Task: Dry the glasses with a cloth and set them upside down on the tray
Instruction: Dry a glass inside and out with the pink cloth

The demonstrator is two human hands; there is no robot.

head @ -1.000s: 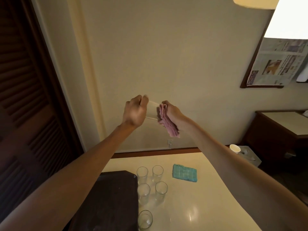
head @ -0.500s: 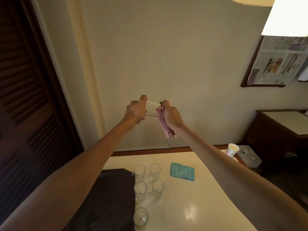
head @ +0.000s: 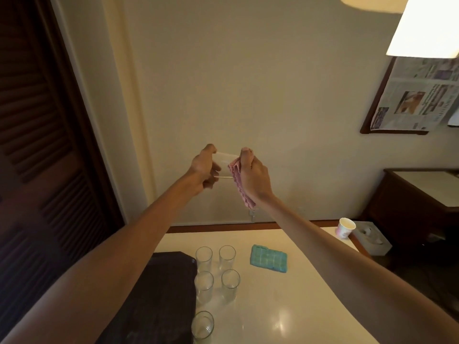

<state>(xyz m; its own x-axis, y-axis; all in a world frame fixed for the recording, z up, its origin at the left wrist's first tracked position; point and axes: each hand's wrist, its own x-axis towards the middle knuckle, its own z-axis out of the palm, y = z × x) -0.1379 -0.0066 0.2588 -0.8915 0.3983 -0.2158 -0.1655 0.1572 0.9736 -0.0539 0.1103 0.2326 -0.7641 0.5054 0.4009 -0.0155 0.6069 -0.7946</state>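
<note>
The left hand (head: 204, 168) grips a glass (head: 224, 163) sideways, raised high so the right hand (head: 254, 176), curled round a pink cloth (head: 238, 181), can reach its open end. Five more glasses (head: 229, 284) (upright, likely undried) stand on the worktop (head: 285, 306) just right of the dark tray (head: 159, 294).

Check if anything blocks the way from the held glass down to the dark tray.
Nothing visible does. The glass, gripped by the left hand, is in the air; the tray below shows a bare surface. Five other glasses stand beside its right edge.
</note>
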